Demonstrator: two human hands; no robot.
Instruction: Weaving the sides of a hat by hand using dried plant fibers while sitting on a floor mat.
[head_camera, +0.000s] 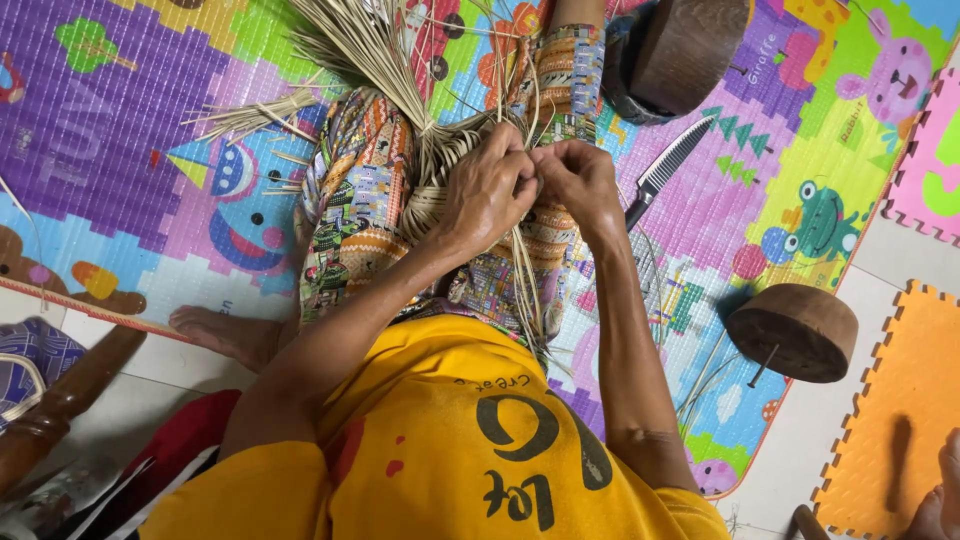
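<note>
I sit on a colourful play mat (130, 130) with a half-woven piece of pale straw (440, 165) lying on my lap. My left hand (487, 190) and my right hand (578, 178) meet over its woven part, fingers pinched on thin straw strips. Long loose strips (365, 45) fan out away from me, and others hang down between my forearms (525, 290). My legs are in patterned cloth (350, 210).
A serrated knife (665, 170) lies on the mat just right of my right hand. Two round wooden blocks sit near it: one at the top (685, 50), one at the right (795, 330). An orange foam tile (895, 410) is at the far right. A wooden handle (60, 405) lies at the left.
</note>
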